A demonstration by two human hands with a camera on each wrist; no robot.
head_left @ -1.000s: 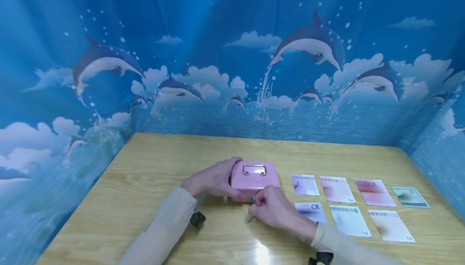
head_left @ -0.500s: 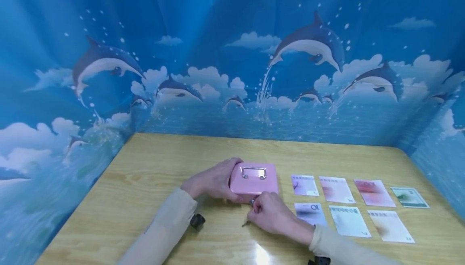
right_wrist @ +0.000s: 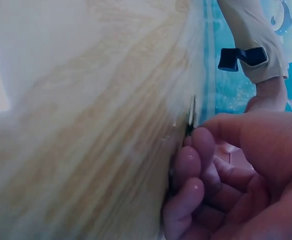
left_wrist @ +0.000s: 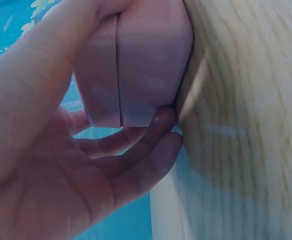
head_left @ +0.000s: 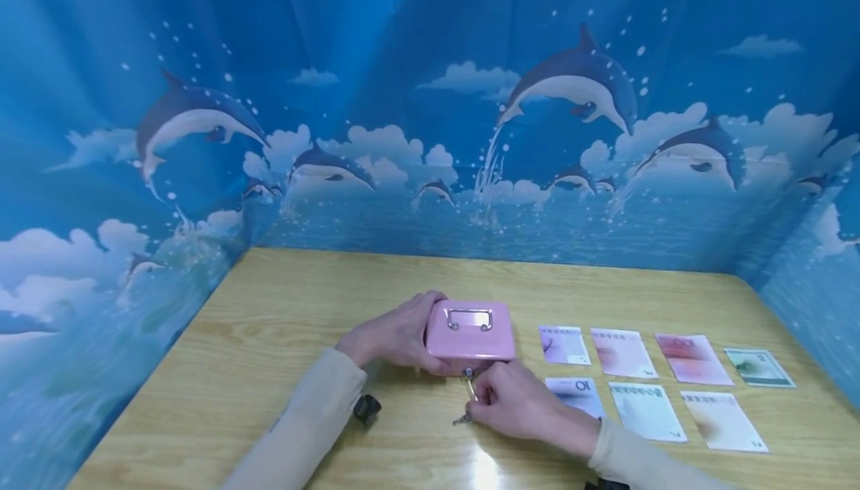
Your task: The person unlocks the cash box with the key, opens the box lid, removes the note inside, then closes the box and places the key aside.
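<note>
A pink metal cash box [head_left: 470,337] with a silver handle on its lid stands on the table, lid down. My left hand [head_left: 402,332] grips the box's left side; in the left wrist view its fingers [left_wrist: 140,150] curl behind the box [left_wrist: 146,60]. At the front face shows a silver lock [head_left: 469,373], with a thin metal piece running from it towards my right hand [head_left: 516,402]. Those right fingers are curled and pinch small keys [head_left: 462,420], whose ends stick out past the fingertips. In the right wrist view the metal tip [right_wrist: 193,112] shows beyond the thumb; the rest is hidden.
Several banknotes lie in two rows on the right of the wooden table [head_left: 302,303], among them a red one [head_left: 693,359] and a green one [head_left: 759,367]. A blue curtain with dolphins [head_left: 430,101] hangs behind the table and along its sides.
My right hand has drawn back slightly from the box front, so the lock and the metal piece beside it now show. The left hand keeps its grip, and the box has barely moved.
</note>
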